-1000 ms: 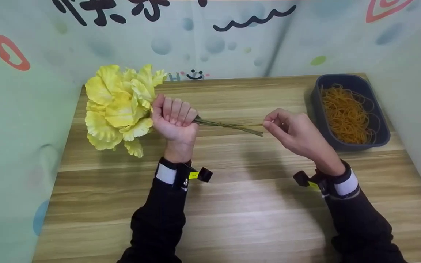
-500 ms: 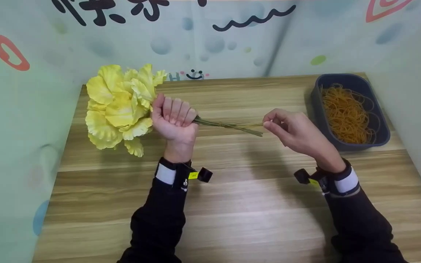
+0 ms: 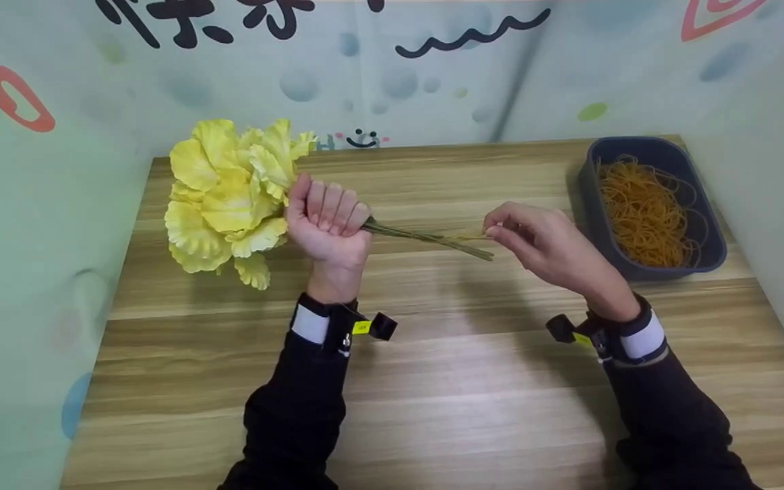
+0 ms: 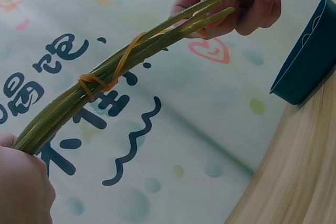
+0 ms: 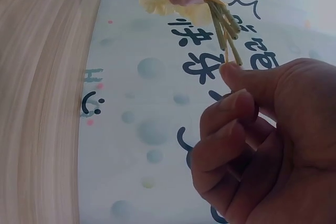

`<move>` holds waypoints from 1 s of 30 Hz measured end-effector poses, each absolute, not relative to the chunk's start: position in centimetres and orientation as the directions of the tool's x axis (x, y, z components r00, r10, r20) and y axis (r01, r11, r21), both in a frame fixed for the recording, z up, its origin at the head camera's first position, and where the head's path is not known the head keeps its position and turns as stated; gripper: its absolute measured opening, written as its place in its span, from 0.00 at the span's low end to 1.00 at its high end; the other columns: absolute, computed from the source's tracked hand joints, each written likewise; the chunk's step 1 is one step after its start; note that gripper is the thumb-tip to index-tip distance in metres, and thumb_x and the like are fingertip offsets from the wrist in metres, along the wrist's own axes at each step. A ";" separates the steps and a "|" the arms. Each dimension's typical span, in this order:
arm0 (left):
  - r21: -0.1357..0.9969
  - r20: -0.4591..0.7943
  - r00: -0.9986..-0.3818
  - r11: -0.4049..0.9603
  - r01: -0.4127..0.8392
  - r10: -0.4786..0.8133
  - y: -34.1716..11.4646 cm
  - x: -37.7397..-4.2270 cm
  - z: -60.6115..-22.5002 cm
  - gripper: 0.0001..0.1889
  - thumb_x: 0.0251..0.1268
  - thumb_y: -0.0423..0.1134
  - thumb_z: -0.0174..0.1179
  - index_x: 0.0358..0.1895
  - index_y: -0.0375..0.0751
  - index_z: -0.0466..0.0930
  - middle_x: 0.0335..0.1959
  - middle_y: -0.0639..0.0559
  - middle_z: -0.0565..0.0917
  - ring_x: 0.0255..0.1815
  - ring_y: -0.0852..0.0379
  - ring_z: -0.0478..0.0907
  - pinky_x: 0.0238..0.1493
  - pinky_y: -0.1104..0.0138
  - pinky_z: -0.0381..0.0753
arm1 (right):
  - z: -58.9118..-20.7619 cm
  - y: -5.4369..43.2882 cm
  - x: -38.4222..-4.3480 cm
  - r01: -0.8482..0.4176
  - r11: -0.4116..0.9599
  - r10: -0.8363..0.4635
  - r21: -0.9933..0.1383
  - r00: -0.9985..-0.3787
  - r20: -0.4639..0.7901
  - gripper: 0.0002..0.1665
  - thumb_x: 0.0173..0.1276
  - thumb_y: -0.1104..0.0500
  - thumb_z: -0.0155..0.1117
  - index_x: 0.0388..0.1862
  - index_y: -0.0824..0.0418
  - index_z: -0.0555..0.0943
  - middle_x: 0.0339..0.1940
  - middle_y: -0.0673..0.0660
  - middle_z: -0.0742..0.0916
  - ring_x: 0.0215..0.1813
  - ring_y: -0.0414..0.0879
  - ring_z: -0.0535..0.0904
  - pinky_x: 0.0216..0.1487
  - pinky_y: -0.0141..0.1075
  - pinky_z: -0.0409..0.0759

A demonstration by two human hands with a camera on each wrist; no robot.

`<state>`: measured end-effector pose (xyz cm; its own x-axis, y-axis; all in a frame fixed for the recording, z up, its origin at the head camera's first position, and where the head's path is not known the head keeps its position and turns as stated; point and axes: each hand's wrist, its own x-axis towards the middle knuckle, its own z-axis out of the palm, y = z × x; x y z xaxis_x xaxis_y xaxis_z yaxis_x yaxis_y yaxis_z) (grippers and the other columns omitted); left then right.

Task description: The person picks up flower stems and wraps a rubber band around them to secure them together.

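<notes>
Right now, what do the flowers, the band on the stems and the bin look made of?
Yellow flowers: likely fabric, matte ruffled petals. Stems: probably plastic-coated, uniformly green. Rubber band: stretchy amber loop. Bin: seemingly plastic, smooth dark blue.

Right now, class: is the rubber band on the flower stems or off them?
On. The rubber band is wound round the green stems, one strand stretched toward the right hand at the stem tips; the left hand grips the bunch.

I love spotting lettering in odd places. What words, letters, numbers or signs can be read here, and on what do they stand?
"H", pale, beside a smiley face, on the backdrop behind the flowers.
Large black characters on the backdrop: cut off in the head view, seen at an angle in the wrist views, not readable.
Yellow tag on the left wrist strap: too small to read.
Bin and table: no text.
</notes>
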<state>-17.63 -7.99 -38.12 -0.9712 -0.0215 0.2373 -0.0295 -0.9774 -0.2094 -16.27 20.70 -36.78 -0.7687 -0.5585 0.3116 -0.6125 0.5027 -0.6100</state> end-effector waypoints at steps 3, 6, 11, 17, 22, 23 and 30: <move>-0.211 0.248 -0.969 -0.976 -0.045 -0.009 -7.9 -17.6 -38.2 0.27 0.78 0.46 0.30 0.12 0.52 0.48 0.07 0.60 0.51 0.09 0.65 0.42 0.11 0.73 0.40 | -36.8 20.7 -16.3 -0.642 0.479 -0.562 -0.599 -0.748 0.352 0.05 0.77 0.60 0.60 0.44 0.58 0.83 0.29 0.46 0.81 0.23 0.39 0.70 0.26 0.30 0.68; -0.218 0.256 -0.967 -0.974 -0.055 -0.003 -7.9 -17.6 -38.3 0.27 0.77 0.45 0.31 0.12 0.52 0.48 0.07 0.60 0.51 0.09 0.65 0.42 0.11 0.74 0.41 | -36.8 20.6 -16.3 -0.669 0.455 -0.569 -0.588 -0.726 0.386 0.05 0.77 0.62 0.60 0.44 0.57 0.83 0.32 0.46 0.83 0.25 0.38 0.71 0.27 0.30 0.69; -0.226 0.268 -0.963 -0.971 -0.082 0.019 -7.7 -17.6 -38.2 0.26 0.77 0.46 0.31 0.12 0.52 0.49 0.07 0.61 0.50 0.09 0.65 0.42 0.11 0.73 0.41 | -36.8 20.7 -16.4 -0.688 0.403 -0.589 -0.604 -0.700 0.403 0.07 0.75 0.64 0.61 0.45 0.56 0.84 0.32 0.45 0.83 0.23 0.37 0.72 0.25 0.29 0.70; -0.231 0.300 -0.952 -0.963 -0.137 0.063 -7.5 -17.5 -38.2 0.25 0.75 0.44 0.36 0.13 0.52 0.49 0.08 0.61 0.50 0.09 0.65 0.42 0.11 0.73 0.41 | -36.9 20.9 -16.6 -0.702 0.354 -0.630 -0.619 -0.668 0.397 0.09 0.72 0.67 0.64 0.46 0.55 0.85 0.33 0.46 0.84 0.24 0.37 0.74 0.26 0.28 0.71; -0.230 0.342 -0.930 -0.949 -0.218 0.131 -7.3 -17.5 -38.4 0.24 0.69 0.39 0.46 0.13 0.53 0.49 0.08 0.62 0.49 0.10 0.65 0.43 0.11 0.73 0.41 | -37.1 20.4 -16.4 -0.737 0.336 -0.652 -0.586 -0.631 0.421 0.08 0.72 0.67 0.65 0.45 0.56 0.85 0.38 0.47 0.87 0.32 0.39 0.77 0.34 0.28 0.73; -0.226 0.346 -0.927 -0.946 -0.231 0.144 -7.2 -17.5 -38.4 0.24 0.68 0.39 0.47 0.13 0.53 0.49 0.09 0.62 0.49 0.10 0.65 0.43 0.12 0.73 0.41 | -37.1 20.3 -16.3 -0.749 0.336 -0.655 -0.572 -0.622 0.430 0.08 0.72 0.67 0.65 0.44 0.57 0.85 0.38 0.47 0.87 0.33 0.39 0.78 0.35 0.28 0.74; -0.173 0.343 -0.908 -0.933 -0.315 0.243 -6.3 -17.3 -38.8 0.25 0.69 0.40 0.48 0.13 0.53 0.48 0.08 0.62 0.49 0.10 0.65 0.42 0.12 0.73 0.41 | -37.3 18.8 -14.9 -0.826 0.331 -0.678 -0.457 -0.545 0.493 0.05 0.72 0.65 0.66 0.44 0.59 0.85 0.37 0.50 0.89 0.35 0.39 0.83 0.37 0.29 0.80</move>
